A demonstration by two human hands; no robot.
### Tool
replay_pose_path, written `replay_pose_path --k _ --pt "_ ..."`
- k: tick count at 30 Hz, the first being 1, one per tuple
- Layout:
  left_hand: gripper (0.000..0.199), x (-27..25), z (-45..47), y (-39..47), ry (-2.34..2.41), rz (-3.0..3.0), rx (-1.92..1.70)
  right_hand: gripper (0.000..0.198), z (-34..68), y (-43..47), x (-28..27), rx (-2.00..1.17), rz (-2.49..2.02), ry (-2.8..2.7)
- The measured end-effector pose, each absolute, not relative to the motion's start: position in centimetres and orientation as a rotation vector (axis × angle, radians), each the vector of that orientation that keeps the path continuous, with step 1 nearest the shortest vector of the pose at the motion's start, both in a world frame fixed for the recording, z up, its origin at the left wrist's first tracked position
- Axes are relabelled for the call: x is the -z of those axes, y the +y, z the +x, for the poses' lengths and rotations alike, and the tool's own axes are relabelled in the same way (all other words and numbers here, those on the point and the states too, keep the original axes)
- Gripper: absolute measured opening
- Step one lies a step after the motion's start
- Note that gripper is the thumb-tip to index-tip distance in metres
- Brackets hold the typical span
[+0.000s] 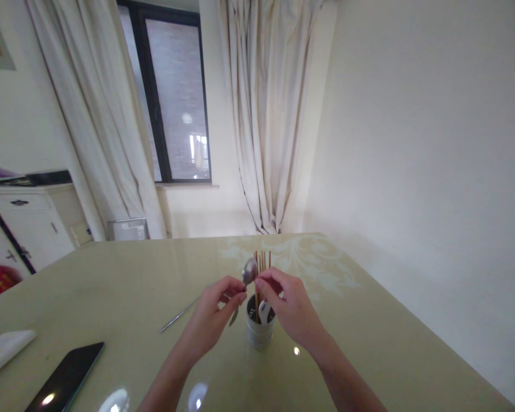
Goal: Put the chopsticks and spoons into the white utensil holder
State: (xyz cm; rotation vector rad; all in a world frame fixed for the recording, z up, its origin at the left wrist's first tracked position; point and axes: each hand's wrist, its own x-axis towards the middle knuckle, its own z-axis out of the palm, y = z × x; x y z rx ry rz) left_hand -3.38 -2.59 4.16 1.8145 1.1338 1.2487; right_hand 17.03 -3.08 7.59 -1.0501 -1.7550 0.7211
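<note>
My left hand (217, 309) pinches a metal spoon (249, 271) at its neck, bowl upward, with the handle end showing below the fingers. Close beside the bowl, my right hand (285, 297) has thumb and forefinger pressed together; whether they grip the bowl's edge or something else cannot be made out. Between my hands stands a light patterned utensil holder (260, 336) with a dark inside. Several wooden chopsticks (264, 260) stick up from it, along with a white spoon (264, 312). A thin metal utensil (178, 318) lies on the table, its far end hidden behind my left hand.
The glossy pale green table (369, 349) ends near a white wall on the right. A dark phone (66, 375) and a white object (6, 350) lie at the left. Beyond the table are curtains (266, 114), a window (178, 97) and a white cabinet (30, 217).
</note>
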Motion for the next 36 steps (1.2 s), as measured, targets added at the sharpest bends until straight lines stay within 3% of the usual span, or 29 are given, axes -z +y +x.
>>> replay_pose_path --k 7,11,15,19,22,28,32,36 --pt "0.028 -4.0 -2.7 -2.5 1.043 1.806 -1.18 0.023 17.2 -3.0 -7.5 -0.955 -0.908 -1.586" --pt "0.034 -1.5 -5.7 -0.4 1.479 1.915 -1.054 0.028 18.4 -2.3 -7.8 -0.87 -0.883 -1.521" --pt "0.032 2.6 -9.7 0.9 2.262 2.088 -0.419 0.027 19.3 -1.2 -7.4 -0.816 -0.963 -1.633" --pt "0.029 5.1 -11.7 1.0 2.349 2.019 -0.13 0.026 18.8 -0.7 -6.4 -0.88 -1.059 -1.764" --pt "0.026 5.6 -11.9 1.0 2.325 1.95 -0.174 0.027 18.3 -0.6 -5.7 -0.86 -1.114 -1.891" --pt "0.024 3.9 -11.8 2.0 2.212 1.902 -0.424 0.025 18.6 -0.6 -5.9 -0.52 -1.253 -1.899" --pt "0.02 0.0 -8.7 0.7 1.68 1.808 -1.204 0.023 18.3 -1.7 -6.9 -0.631 -1.105 -1.78" --pt "0.025 -3.8 -3.5 -2.6 1.178 1.755 -1.334 0.031 17.8 -3.1 -7.9 -0.855 -0.944 -1.702"
